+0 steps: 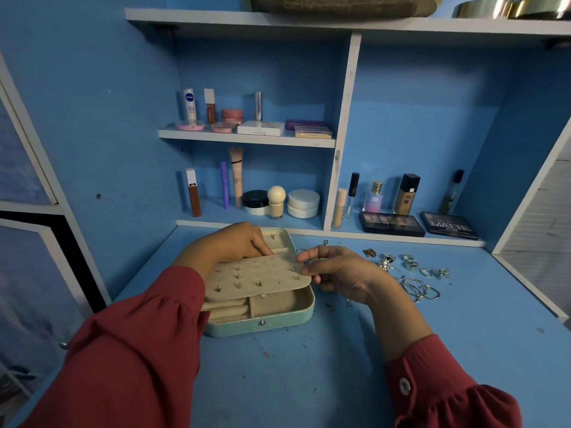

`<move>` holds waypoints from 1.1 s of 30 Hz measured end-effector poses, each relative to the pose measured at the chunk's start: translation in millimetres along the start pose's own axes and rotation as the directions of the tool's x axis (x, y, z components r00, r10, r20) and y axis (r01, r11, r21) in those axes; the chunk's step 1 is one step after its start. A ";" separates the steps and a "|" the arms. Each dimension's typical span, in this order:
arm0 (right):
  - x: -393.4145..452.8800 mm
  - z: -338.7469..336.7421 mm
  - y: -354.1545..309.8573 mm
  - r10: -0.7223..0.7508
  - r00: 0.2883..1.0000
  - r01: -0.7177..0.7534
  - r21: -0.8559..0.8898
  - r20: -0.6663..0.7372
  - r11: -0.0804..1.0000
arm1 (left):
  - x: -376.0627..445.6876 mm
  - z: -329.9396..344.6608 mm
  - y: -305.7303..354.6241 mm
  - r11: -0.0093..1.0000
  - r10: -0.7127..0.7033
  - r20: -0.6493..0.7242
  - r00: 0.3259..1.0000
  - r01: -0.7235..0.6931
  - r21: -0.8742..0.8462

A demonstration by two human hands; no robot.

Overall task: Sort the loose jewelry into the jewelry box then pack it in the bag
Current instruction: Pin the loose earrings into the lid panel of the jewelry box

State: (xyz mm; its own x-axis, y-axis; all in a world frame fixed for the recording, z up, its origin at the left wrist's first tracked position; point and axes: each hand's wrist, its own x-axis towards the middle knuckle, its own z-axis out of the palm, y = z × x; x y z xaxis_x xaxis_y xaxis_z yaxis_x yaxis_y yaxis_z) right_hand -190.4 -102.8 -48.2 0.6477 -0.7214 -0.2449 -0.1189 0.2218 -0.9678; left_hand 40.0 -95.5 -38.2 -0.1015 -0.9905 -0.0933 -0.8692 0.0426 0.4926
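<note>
Left hand: the left hand (239, 242) lies palm-down over the far left part of the jewelry box (262, 316), fingers curled onto the far edge of the earring panel (259, 278), holding it.
Right hand: the right hand (336, 271) is at the panel's right end, thumb and fingertips pinching that end; a small silver piece shows by the fingers, but I cannot tell whether it is held.
Earring panel: beige, dotted with holes, a few stud posts standing up from it; it lies nearly flat over the open box, long axis left to right.
Jewelry box: mint green, open, near the middle of the surface (309, 381), long axis left to right, clasp side toward the person, lid toward the shelves.
Loose jewelry: silver rings (411, 264) and bangles (420, 290) are scattered on the surface right of the right hand, toward the right edge.
Shelves: cosmetics (272, 202) stand along the back.
</note>
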 end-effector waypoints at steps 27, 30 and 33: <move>2.8 -1.1 1.2 -0.022 1.000 0.022 0.011 -0.014 1.000 | -16.8 -6.7 -18.0 0.993 0.013 -0.198 0.980 -0.037 -0.115; 3.7 -0.4 0.7 -0.089 0.996 0.090 0.051 -0.020 0.995 | -34.2 -10.1 -26.1 0.933 -0.087 -0.352 0.932 -0.048 -0.357; 6.6 3.8 1.1 -0.191 0.981 0.194 0.097 -0.041 0.976 | -50.7 -8.2 -28.8 0.831 -0.186 -0.436 0.881 -0.096 -0.548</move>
State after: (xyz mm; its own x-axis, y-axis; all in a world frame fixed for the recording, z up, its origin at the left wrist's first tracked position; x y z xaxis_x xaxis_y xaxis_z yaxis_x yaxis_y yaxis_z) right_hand -183.4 -104.8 -50.7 0.6274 -0.7766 -0.0576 0.0830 0.1403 -0.9866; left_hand 74.0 -47.6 -40.5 0.2830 -0.9373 0.2035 -0.4468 0.0589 0.8927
